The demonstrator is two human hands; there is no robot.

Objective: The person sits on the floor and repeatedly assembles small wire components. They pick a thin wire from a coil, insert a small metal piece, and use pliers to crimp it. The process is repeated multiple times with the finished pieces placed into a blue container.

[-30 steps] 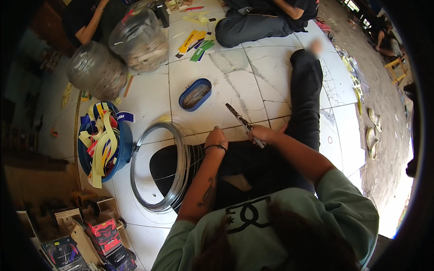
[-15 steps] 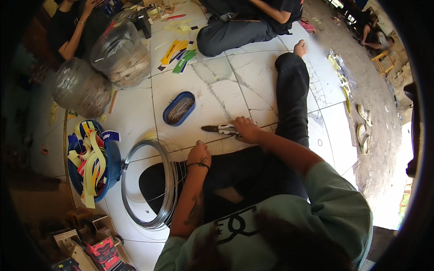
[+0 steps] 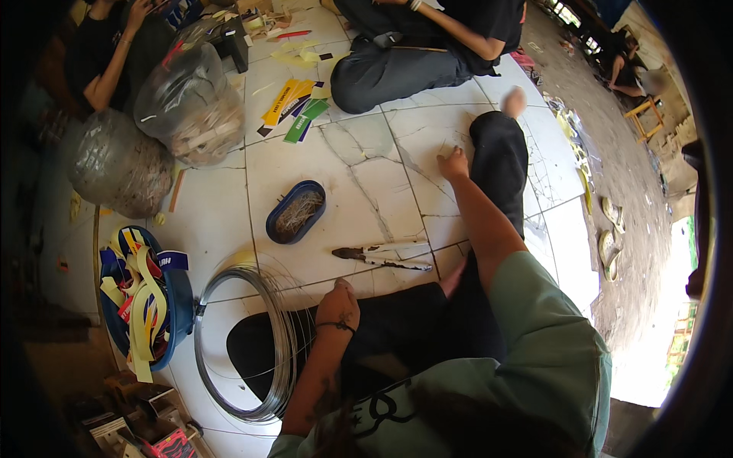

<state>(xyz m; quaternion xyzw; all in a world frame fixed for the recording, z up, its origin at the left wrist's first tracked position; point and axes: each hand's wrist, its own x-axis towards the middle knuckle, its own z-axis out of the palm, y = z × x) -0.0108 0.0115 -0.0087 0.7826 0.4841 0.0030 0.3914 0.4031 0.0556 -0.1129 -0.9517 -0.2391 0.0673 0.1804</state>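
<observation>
Left fingers (image 3: pixel 343 285) curled, right fingers (image 3: pixel 446 162) half-bent, holds unclear | pliers (image 3: pixel 362 253) nose left, axis crosswise

The wire coil (image 3: pixel 285 359) is shiny metal, the pliers (image 3: pixel 366 253) chipped.

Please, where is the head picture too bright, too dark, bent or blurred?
Head view: glare washes out the lower right, below the pale clogs; shadow darkens the far left, beyond the blue basin; lines of the tiled floor bow near the rim; the distant person looks soft, the pliers sharper.
</observation>
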